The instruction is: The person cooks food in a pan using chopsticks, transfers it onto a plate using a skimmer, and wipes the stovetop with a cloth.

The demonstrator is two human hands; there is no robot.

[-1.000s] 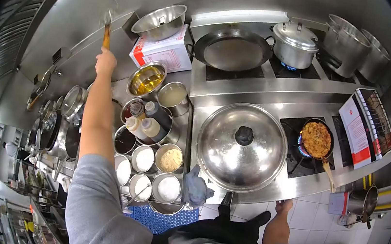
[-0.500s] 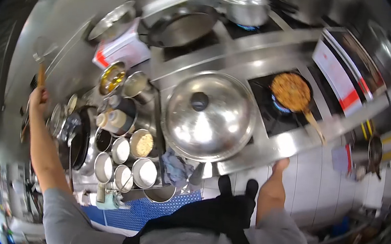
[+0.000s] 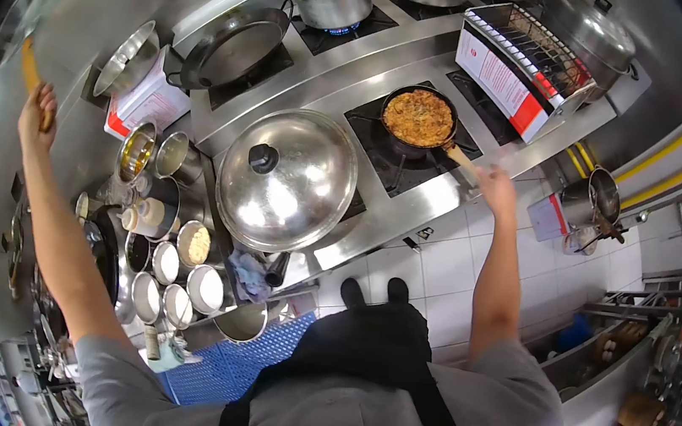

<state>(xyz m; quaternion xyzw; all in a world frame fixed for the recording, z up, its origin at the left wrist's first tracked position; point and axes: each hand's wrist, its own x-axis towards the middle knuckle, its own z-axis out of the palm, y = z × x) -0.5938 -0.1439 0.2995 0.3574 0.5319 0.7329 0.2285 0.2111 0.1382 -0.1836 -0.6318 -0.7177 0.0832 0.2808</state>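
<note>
My left hand [image 3: 38,112] is raised at the far left, its fingers wrapped around the wooden handle of a utensil [image 3: 29,66]. The utensil's head blends into the steel wall, so its shape is unclear. On the front burner, a dark frying pan [image 3: 384,136] holds a flat, browned round of food [image 3: 418,118]. The pan's pale wooden handle [image 3: 462,159] points toward the stove's front edge. At the end of this handle, my right hand [image 3: 495,189] is closed, with its fingers partly blurred. No flame shows under the pan.
A large domed lid [image 3: 300,195] covers the burner to the left. Beyond stand an empty-looking wok [image 3: 237,55] and a lidded pot [image 3: 329,3] over a blue flame. A grill box [image 3: 503,75] sits right of the pan. Seasoning containers [image 3: 204,288] cluster at lower left.
My right hand has risen from the stove's front edge to the pan handle. The blue flame under the pan no longer shows. My left hand still holds the utensil; the camera view has shifted.
</note>
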